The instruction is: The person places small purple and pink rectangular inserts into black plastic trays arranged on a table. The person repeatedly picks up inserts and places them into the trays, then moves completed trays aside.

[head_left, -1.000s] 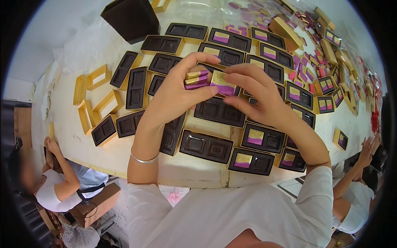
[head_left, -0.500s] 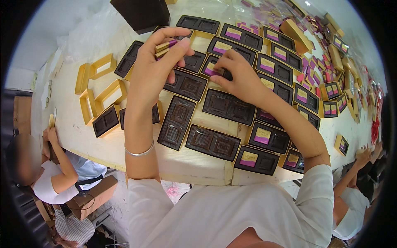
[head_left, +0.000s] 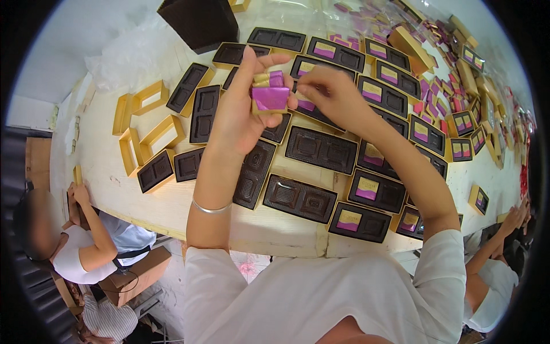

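Note:
Several gold-and-purple wrapped chocolates [head_left: 270,98] rest in my left hand [head_left: 232,123], palm turned up and fingers curled round them. Just to its right hovers my right hand [head_left: 338,94], thumb and fingers drawn together. Whatever it may hold is hidden. Under its fingertips, a wrapped chocolate [head_left: 305,104] sits in a dark tray partly covered by the hand. Below both hands lies a gold-edged box with an unfilled dark two-compartment tray [head_left: 319,149]. Nearer me is another such box [head_left: 300,198]. The boxes on the right, such as one box [head_left: 360,222], each hold one chocolate in the left compartment.
Gold frames [head_left: 150,97] and a small dark-tray box [head_left: 155,171] are at the left. A tall dark box [head_left: 200,26] stands at the back. Loose chocolates [head_left: 438,106] pile up at the far right. Other people work at the left [head_left: 86,246] and right edges.
My left hand has turned palm up, showing the chocolates. My right hand has lifted off the tray, where a chocolate now lies. The view has shifted slightly.

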`<act>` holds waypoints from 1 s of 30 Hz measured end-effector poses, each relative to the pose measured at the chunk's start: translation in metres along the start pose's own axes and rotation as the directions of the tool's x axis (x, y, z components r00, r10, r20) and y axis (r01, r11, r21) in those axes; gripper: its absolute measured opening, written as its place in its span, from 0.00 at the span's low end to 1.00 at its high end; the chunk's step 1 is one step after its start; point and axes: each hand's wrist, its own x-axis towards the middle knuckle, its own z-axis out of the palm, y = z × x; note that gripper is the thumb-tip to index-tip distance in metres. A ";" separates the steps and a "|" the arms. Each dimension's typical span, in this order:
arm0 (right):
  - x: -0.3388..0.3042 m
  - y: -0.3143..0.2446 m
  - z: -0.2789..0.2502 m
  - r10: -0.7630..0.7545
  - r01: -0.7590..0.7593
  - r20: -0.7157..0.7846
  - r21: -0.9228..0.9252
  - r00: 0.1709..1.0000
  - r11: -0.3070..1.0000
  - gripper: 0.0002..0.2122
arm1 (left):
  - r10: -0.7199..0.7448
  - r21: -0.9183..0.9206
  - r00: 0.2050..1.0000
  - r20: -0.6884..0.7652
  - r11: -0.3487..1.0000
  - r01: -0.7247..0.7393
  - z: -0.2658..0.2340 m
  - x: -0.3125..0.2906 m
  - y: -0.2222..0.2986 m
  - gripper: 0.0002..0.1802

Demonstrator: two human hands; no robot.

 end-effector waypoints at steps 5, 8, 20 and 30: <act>-0.018 -0.053 -0.014 -0.310 0.299 -0.166 -0.089 0.936 0.950 0.11 | -0.054 -0.012 0.997 -0.054 0.998 0.054 0.015 -0.002 -0.013 0.29; -0.025 -0.046 -0.010 -0.177 0.193 -0.142 0.111 0.974 0.975 0.11 | -0.095 0.021 0.994 -0.052 0.995 0.096 0.020 -0.005 -0.017 0.27; -0.047 -0.046 -0.047 -0.669 0.597 -0.105 -0.364 0.736 0.715 0.10 | -0.269 0.525 0.949 0.161 0.838 0.148 0.009 -0.010 0.004 0.11; -0.072 -0.039 -0.011 -0.177 0.195 0.164 -0.103 0.971 0.975 0.09 | 0.002 0.667 1.000 -0.013 0.745 0.007 -0.010 -0.007 0.015 0.16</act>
